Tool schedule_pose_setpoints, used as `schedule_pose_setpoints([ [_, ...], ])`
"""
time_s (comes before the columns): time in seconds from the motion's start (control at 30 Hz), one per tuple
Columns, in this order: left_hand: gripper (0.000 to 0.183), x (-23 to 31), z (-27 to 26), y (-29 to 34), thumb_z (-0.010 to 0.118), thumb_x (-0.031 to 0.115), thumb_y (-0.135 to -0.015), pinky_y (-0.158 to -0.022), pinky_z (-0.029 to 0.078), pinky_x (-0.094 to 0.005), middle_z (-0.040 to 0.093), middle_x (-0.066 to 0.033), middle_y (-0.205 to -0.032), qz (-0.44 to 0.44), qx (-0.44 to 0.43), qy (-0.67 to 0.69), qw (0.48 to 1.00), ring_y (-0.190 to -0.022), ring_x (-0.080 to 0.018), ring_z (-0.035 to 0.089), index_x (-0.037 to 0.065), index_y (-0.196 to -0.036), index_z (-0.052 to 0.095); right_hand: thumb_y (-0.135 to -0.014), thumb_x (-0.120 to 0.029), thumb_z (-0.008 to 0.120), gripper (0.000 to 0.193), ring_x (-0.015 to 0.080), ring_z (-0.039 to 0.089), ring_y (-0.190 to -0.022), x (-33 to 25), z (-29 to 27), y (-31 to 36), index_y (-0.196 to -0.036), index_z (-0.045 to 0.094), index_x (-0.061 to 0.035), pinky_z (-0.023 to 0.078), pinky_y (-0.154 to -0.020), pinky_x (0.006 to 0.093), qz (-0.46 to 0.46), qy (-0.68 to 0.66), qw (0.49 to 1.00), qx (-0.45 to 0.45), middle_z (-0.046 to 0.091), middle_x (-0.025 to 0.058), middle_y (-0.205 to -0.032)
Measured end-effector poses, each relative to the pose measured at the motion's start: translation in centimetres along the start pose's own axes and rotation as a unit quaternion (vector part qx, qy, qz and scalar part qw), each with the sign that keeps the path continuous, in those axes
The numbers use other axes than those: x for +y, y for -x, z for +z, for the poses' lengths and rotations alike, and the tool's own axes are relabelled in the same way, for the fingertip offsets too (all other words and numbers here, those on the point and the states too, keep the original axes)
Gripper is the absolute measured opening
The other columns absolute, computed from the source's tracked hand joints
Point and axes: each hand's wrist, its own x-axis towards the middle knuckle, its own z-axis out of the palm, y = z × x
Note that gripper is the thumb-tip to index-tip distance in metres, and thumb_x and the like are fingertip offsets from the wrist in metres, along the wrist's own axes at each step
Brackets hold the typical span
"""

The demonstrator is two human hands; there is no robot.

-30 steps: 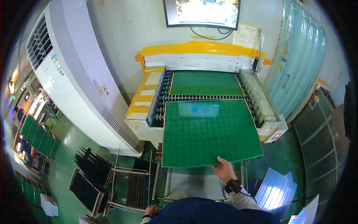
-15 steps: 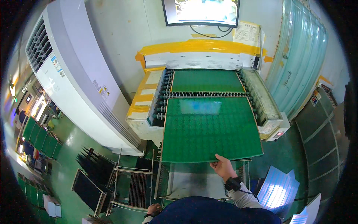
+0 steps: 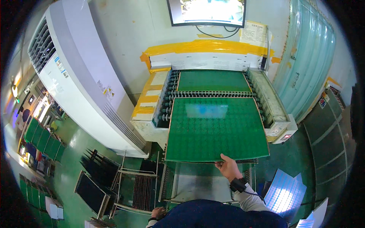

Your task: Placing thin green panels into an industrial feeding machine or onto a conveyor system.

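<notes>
A large green circuit board panel (image 3: 216,133) lies partly on the rollers of a conveyor machine (image 3: 279,119), its near part sticking out toward me. My right hand (image 3: 229,168) is closed on the panel's near edge, right of its middle, the thumb at the rim and the fingers mostly hidden underneath. Beyond it, a second green panel (image 3: 213,80) rests on the rollers, with a row of rollers showing between the two. Low in the picture, my left hand (image 3: 159,212) is beside a metal rack (image 3: 125,173). Its fingers look curled; whatever they hold is hidden.
A tall white air conditioner (image 3: 91,79) stands left of the machine. Black slotted racks (image 3: 91,192) sit on the floor at left. Shiny panels (image 3: 285,193) lean at lower right, below a grey cabinet (image 3: 329,140). A screen (image 3: 207,11) hangs on the wall.
The near panel has shifted slightly away from me onto the rollers, and my right hand has followed at its edge. The far panel has advanced a little too. My left hand stays about where it was.
</notes>
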Motion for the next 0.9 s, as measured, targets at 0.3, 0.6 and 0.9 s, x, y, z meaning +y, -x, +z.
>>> schedule_pose_setpoints([
  [0.3,0.031,2.2,-0.7,1.2,0.055,0.017,-0.082,-0.072,0.052,-0.0337,0.061,-0.0106,-0.103,-0.161,0.022,0.525,0.835,-0.090,-0.0229,0.061,-0.005,-0.103,0.055,-0.081,-0.017,0.061,0.015,0.0232,0.057,-0.071,-0.2,0.5,-1.0,-0.085,0.054,-0.0054,0.047,-0.066,0.0359,-0.007,-0.001,1.000,0.018,0.056,0.0074,-0.080],
  [0.6,0.029,0.1,-0.1,1.4,0.058,0.016,-0.080,-0.071,0.052,-0.0345,0.061,-0.0130,-0.097,0.055,0.046,0.125,0.990,-0.087,-0.0244,0.061,-0.005,-0.100,0.056,-0.080,-0.017,0.062,0.015,0.0221,0.055,-0.076,-0.1,0.8,-1.7,-0.086,0.054,-0.0051,0.046,-0.069,0.0347,-0.001,0.007,1.000,0.009,0.058,0.0076,-0.084],
  [0.9,0.024,-0.5,1.0,0.9,0.058,0.014,-0.080,-0.070,0.052,-0.0370,0.061,-0.0145,-0.093,-0.226,0.052,0.545,0.806,-0.086,-0.0274,0.059,-0.004,-0.096,0.055,-0.081,-0.017,0.061,0.014,0.0217,0.054,-0.076,-0.5,1.0,-2.4,-0.086,0.054,-0.0059,0.045,-0.069,0.0340,0.004,-0.002,1.000,0.013,0.058,0.0065,-0.083],
])
